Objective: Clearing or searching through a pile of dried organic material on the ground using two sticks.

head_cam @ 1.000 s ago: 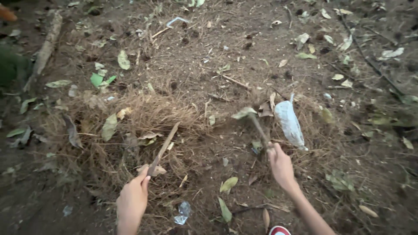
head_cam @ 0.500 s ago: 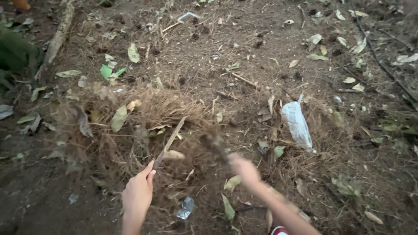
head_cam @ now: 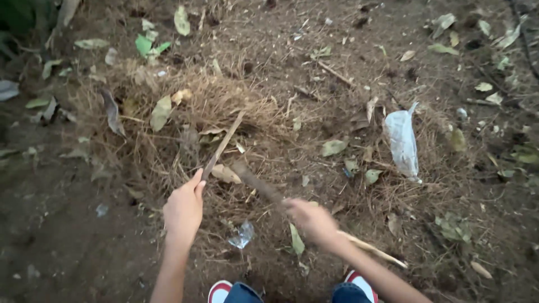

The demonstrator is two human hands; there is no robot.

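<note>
While each hand grips a stick, left hand (head_cam: 183,210) angles its stick (head_cam: 223,144) into dry grass (head_cam: 185,112), right hand (head_cam: 311,220) blurred.

Bare brown soil (head_cam: 67,247) outdoors in dim light, strewn with dry grass (head_cam: 168,118), fallen leaves (head_cam: 160,112) and a crumpled plastic bag (head_cam: 402,140).

Outdoor ground under trees: bare soil (head_cam: 50,235), dry grass heap (head_cam: 185,112), fallen leaves (head_cam: 161,112), plastic litter (head_cam: 403,140)
</note>
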